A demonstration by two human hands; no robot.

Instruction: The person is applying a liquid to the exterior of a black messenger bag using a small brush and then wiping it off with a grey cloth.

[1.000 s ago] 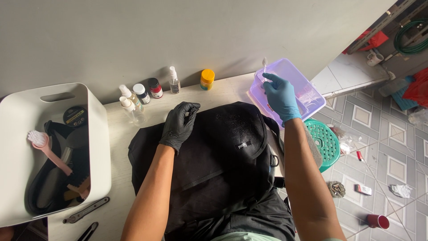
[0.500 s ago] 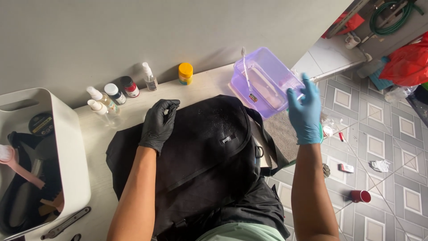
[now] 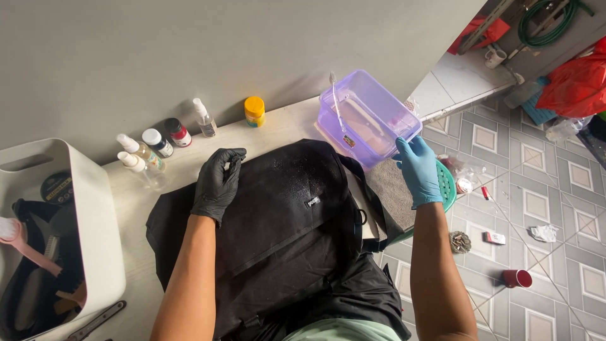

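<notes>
A home utility area: patterned tiled floor (image 3: 536, 208) strewn with litter, a coiled garden hose (image 3: 549, 25), small bottles (image 3: 154, 148) along the bench's (image 3: 284, 126) back edge, a white storage bin (image 3: 95, 240).

A single head-worn view is given, looking steeply down from above the person's own chest onto a black bag (image 3: 278, 233) laid on a pale counter (image 3: 142, 278). The bag is seen at arm's length and fills the middle of the frame. Beyond the bag, a grey wall (image 3: 189, 50) is faced; the left hand (image 3: 218, 183) rests on the bag's far edge, and the right hand (image 3: 418, 169) is caught just right of it. Left of the bag a white bin (image 3: 95, 221) is cut by the frame edge; right of it, tiled floor (image 3: 543, 202) is seen far below.
</notes>
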